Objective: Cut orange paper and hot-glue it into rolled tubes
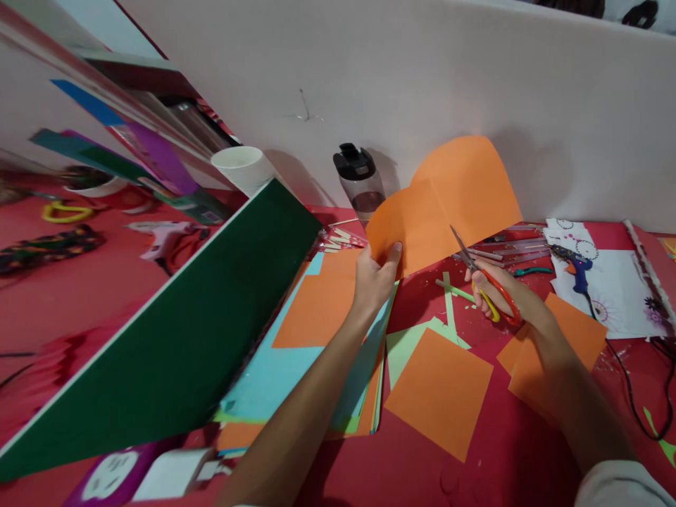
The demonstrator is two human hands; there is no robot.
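Note:
My left hand (377,274) pinches the lower left edge of an orange sheet of paper (467,186), thumb on the near face. The sheet is held up off the table and has a long cut or crease running down its middle. In my right hand (489,289) is a pair of scissors (498,291) with one red and one yellow handle loop; the blades point up and left at the sheet's lower edge. Below lie a square orange piece (441,391), more orange pieces (565,352) under my right forearm, and pale green paper scraps (409,345).
A stack of coloured paper (274,380) lies beside a leaning green board (211,317). A bottle (359,179) and white cup (243,167) stand by the wall. A blue glue gun (579,273) with a cord is at right, a pink one (163,236) at left.

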